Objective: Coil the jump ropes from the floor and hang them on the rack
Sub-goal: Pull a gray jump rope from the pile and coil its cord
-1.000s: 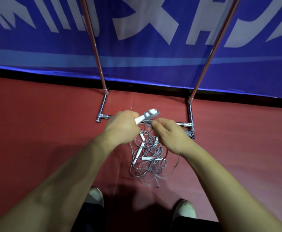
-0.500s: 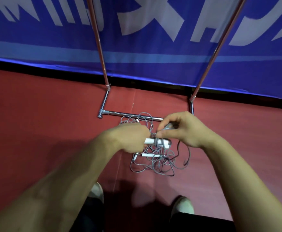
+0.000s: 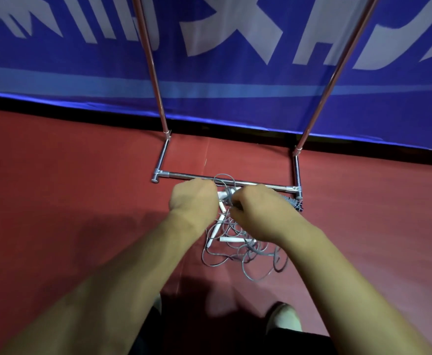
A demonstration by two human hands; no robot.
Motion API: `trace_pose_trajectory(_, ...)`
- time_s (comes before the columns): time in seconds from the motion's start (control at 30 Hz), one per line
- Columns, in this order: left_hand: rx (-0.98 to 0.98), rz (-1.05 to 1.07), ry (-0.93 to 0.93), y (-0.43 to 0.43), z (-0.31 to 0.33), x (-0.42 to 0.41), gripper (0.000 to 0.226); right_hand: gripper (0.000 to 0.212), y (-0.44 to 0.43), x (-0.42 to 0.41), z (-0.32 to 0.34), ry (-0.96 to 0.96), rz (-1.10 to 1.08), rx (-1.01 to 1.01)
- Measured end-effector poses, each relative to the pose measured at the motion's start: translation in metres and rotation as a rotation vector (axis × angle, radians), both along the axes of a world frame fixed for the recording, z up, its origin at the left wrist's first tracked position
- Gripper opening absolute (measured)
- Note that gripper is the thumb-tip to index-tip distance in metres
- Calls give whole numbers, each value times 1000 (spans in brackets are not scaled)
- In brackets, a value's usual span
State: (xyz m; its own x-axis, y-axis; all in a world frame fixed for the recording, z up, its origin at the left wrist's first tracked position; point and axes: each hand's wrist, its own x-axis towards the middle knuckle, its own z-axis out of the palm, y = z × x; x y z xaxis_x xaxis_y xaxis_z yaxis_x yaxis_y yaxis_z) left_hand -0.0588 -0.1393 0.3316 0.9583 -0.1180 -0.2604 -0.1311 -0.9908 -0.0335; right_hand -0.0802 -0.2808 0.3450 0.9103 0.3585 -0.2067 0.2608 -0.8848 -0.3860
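Note:
My left hand [image 3: 193, 198] grips the white handles of a jump rope [image 3: 224, 196], held in the air between my two hands. My right hand [image 3: 254, 208] pinches the grey cord right beside the handles, and a cord loop sticks up above them. Under my hands a tangle of grey jump ropes [image 3: 240, 254] with white handles lies on the red floor. The metal rack [image 3: 184, 176] stands just beyond, with two upright poles rising out of view; its top is hidden.
A blue banner [image 3: 222, 80] with white letters runs along the wall behind the rack. A grey spring-like object [image 3: 293, 201] lies by the rack's right foot. My shoes [image 3: 282, 319] stand at the bottom edge, on the red floor [image 3: 68, 188].
My hands have moved close together and a little toward the rack's base bar. The right hand went from above the handles to pinching cord beside them, and a new loop shows.

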Motion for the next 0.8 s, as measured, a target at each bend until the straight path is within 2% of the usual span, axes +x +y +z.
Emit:
trace_pose_trajectory(0.07, 70, -66, 100, -3, -3, -7, 24, 29, 3, -2, 1, -75, 38, -61)
trace_pose_trajectory(0.13, 85, -174, 214, -6, -1, -11, 26, 27, -1, 1, 3, -69, 86, -33)
trace_pose_trajectory(0.2, 50, -293, 292, -9, 4, -12, 16, 27, -16, 8, 6, 21, 73, 58)
trace_pose_trajectory(0.27, -6, -382, 290, -8, 9, -12, 9, 29, -34, 12, 6, 182, -10, 282)
trace_pose_trajectory(0.37, -197, -454, 194, -5, 9, -10, 9, 27, -49, 9, 4, 374, -162, 703)
trace_pose_trajectory(0.47, -606, -297, 143, -3, 12, -8, 27, 38, -48, 6, -1, 426, -300, 909)
trace_pose_trajectory(0.53, -844, -88, 146, -3, 15, -4, 31, 43, -37, 7, -5, 402, -350, 898)
trace_pose_trajectory(0.63, -954, 118, 70, -5, 13, 5, 19, 45, -19, 8, -5, 242, -322, 696)
trace_pose_trajectory(0.67, -964, 176, 37, -6, 11, 8, 23, 44, -14, 8, -4, 187, -270, 588)
trace_pose_trajectory(0.73, -914, 268, -12, -4, 6, 13, 28, 37, -6, 6, -2, 150, -166, 433)
trace_pose_trajectory(0.8, -695, 265, -54, -1, 4, 15, 28, 24, 0, 3, -2, 141, -86, 301)
